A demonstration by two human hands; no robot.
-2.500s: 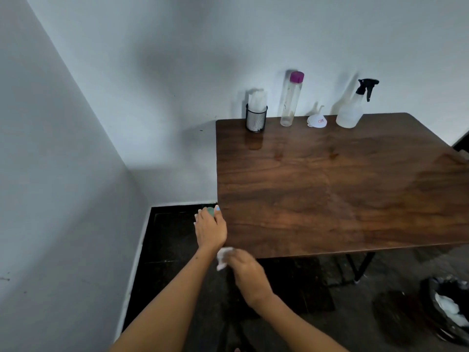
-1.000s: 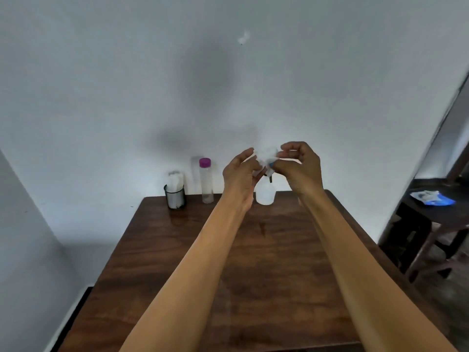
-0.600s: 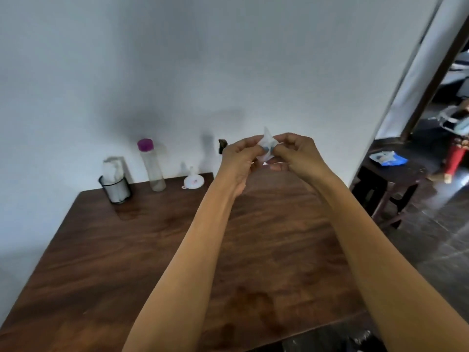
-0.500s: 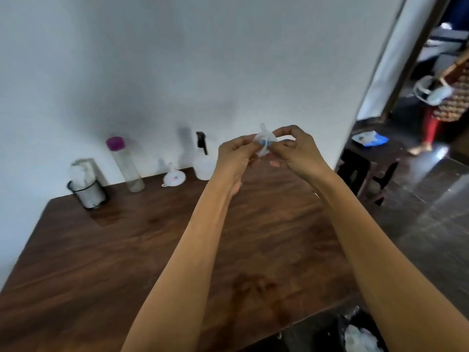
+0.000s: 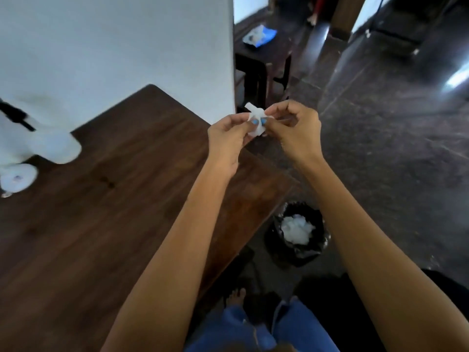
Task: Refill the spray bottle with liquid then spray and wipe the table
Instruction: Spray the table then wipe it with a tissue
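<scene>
A small crumpled white tissue (image 5: pixel 256 120) is pinched between my left hand (image 5: pixel 229 141) and my right hand (image 5: pixel 295 130), both raised over the right edge of the dark wooden table (image 5: pixel 106 212). The white spray bottle (image 5: pixel 48 141) with its black trigger head stands blurred at the table's far left, next to the wall. A white funnel (image 5: pixel 16 177) lies beside it at the frame's left edge.
A black-lined waste bin (image 5: pixel 298 233) with white tissues inside stands on the dark floor just right of the table, below my hands. A small dark side table (image 5: pixel 264 54) with a blue and white packet is behind the wall corner. My legs and foot show at the bottom.
My view has swung right and downward, so the bin and floor now show and the tissue holder and purple-capped bottle have left the frame. Both hands keep pinching the tissue, now over the table's right edge.
</scene>
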